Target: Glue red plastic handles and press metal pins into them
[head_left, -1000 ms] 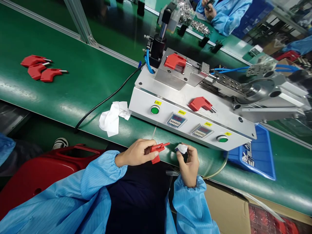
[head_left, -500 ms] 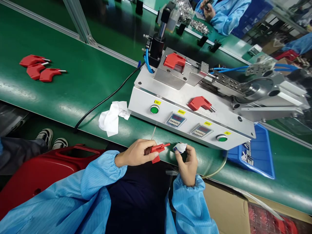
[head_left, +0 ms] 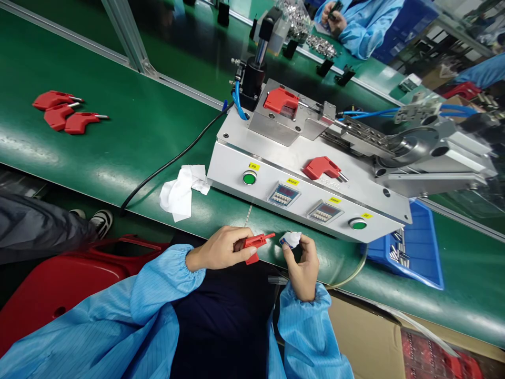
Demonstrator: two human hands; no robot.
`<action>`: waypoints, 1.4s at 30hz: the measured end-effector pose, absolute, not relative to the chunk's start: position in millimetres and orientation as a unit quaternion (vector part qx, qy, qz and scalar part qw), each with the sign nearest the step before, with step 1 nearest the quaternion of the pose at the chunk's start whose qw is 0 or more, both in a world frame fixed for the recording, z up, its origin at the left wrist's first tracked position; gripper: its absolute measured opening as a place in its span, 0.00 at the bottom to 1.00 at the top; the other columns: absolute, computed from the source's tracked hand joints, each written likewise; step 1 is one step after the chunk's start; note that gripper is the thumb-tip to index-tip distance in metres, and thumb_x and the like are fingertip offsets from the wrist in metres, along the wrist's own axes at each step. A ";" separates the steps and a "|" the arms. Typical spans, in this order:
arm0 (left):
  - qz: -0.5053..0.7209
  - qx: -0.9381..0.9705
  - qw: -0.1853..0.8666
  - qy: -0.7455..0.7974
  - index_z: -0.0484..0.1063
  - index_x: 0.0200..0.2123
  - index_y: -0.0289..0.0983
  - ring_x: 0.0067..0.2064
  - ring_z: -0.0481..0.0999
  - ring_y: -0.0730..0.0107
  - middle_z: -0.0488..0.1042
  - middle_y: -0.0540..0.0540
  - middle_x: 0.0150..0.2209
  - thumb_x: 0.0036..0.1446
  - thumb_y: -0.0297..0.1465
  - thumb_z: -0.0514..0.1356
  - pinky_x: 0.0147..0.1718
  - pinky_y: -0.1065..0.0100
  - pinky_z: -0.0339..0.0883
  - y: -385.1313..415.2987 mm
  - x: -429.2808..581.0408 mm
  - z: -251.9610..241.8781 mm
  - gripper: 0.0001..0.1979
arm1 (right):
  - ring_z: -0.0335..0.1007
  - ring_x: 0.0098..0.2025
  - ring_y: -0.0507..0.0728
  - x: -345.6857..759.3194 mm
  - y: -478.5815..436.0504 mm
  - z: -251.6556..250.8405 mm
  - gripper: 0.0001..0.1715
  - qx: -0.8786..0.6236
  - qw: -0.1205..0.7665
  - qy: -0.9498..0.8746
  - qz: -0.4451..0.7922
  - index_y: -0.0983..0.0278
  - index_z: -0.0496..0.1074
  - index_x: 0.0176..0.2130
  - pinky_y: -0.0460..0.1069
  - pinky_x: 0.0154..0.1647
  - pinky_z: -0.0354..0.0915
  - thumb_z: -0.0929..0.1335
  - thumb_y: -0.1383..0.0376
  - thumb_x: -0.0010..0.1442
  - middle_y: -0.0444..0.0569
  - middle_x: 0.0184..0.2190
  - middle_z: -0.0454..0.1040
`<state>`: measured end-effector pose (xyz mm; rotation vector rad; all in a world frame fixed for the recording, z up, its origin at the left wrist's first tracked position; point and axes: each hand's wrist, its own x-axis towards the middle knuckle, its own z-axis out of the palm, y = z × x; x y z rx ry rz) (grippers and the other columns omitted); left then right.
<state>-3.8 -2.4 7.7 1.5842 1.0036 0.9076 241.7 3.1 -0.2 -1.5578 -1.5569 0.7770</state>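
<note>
The left hand [head_left: 226, 247] pinches a red part [head_left: 254, 242], and the right hand [head_left: 304, 266] pinches a small white thing [head_left: 292, 240]. They are close but not touching, by the near edge of the green table [head_left: 138, 126]. Past them are white paper [head_left: 180, 192], a blue tray [head_left: 431, 255] and a machine [head_left: 305, 193] with two other red parts [head_left: 321, 168] on it. Far off sits a person in blue [head_left: 365, 29].

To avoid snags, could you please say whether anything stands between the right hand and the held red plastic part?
Nothing visible: a bare gap parts the small white item in the right hand from the red plastic part in the left hand.
</note>
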 end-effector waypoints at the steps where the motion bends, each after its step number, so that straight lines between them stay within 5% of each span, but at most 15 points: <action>1: 0.377 0.655 0.505 0.417 0.64 0.31 0.39 0.26 0.60 0.74 0.62 0.55 0.25 0.66 0.37 0.58 0.29 0.70 0.55 -2.5 -3.7 7.8 0.11 | 0.76 0.47 0.63 241.4 3.2 0.2 0.17 -0.614 0.392 -0.613 0.307 0.60 0.74 0.46 0.60 0.53 0.72 0.73 0.52 0.63 0.51 0.42 0.80; 18: 0.376 0.651 0.509 0.419 0.65 0.31 0.39 0.26 0.61 0.74 0.63 0.55 0.25 0.65 0.36 0.58 0.29 0.70 0.55 -3.3 -3.4 7.8 0.11 | 0.76 0.47 0.63 242.1 2.3 -4.0 0.18 -0.616 0.395 -0.612 0.299 0.60 0.74 0.47 0.60 0.53 0.71 0.73 0.52 0.63 0.51 0.43 0.79; 27: 0.399 0.565 0.583 0.426 0.71 0.35 0.37 0.28 0.65 0.73 0.69 0.54 0.27 0.68 0.45 0.58 0.30 0.70 0.61 -0.1 -7.0 6.8 0.16 | 0.77 0.48 0.63 248.1 4.3 -4.1 0.20 -0.609 0.385 -0.623 0.305 0.60 0.74 0.47 0.61 0.53 0.72 0.74 0.50 0.63 0.51 0.43 0.80; 42: 0.381 0.551 0.588 0.453 0.71 0.35 0.37 0.28 0.66 0.73 0.68 0.53 0.27 0.67 0.46 0.60 0.30 0.71 0.62 -8.1 -7.9 3.6 0.18 | 0.79 0.55 0.65 246.2 -2.6 7.0 0.18 -0.572 0.368 -0.663 0.313 0.58 0.74 0.53 0.63 0.60 0.73 0.72 0.58 0.64 0.55 0.52 0.82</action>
